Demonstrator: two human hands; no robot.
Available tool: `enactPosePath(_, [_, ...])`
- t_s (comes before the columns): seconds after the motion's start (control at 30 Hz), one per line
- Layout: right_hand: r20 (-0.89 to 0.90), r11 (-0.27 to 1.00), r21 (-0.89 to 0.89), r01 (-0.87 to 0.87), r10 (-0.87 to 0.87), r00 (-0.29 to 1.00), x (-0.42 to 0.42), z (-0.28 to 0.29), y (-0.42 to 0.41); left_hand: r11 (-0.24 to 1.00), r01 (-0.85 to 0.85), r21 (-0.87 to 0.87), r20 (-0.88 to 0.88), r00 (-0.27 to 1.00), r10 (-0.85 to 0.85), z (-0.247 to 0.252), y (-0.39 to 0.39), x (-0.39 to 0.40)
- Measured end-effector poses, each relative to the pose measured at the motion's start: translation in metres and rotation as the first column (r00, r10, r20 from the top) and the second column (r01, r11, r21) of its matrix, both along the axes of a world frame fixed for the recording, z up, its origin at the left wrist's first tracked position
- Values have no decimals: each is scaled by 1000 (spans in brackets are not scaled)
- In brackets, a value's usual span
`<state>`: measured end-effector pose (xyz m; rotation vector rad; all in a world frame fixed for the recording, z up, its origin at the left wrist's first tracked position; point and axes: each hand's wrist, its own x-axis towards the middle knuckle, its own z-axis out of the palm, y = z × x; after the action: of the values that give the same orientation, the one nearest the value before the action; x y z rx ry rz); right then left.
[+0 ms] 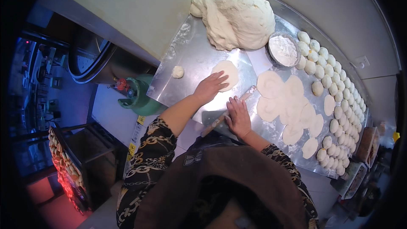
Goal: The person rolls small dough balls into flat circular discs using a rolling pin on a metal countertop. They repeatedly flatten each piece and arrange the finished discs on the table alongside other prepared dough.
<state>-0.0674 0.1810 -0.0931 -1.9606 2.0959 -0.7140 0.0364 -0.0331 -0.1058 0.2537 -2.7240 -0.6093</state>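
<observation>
My left hand (210,86) lies with its fingers spread over the lower left part of a flat dough round (229,71). It covers some of the round's edge. My right hand (237,116) is on a wooden rolling pin (219,120), which slants across the front edge of the steel table. Flour whitens the pin's far end. One small dough ball (177,72) sits left of the round. To the right, several rolled dough sheets (270,84) lie spread out, many overlapping.
A large dough mass (237,19) rests at the back of the steel table (184,46), beside a bowl of flour (284,49). Rows of filled dough balls (326,81) line the right side. Food trays (353,179) stand beyond them. A green gas cylinder (143,97) stands below the left edge.
</observation>
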Motion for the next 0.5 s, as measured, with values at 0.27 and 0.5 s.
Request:
enactPosePath(0.27, [12, 996, -27, -89, 89, 996, -2, -4, -15, 469, -357, 808, -2, 794, 609, 55, 11, 26])
enactPosePath(0.5, [-65, 981, 72, -182, 187, 980, -15, 5, -13, -220, -221, 950, 311, 646, 697, 25, 42, 65])
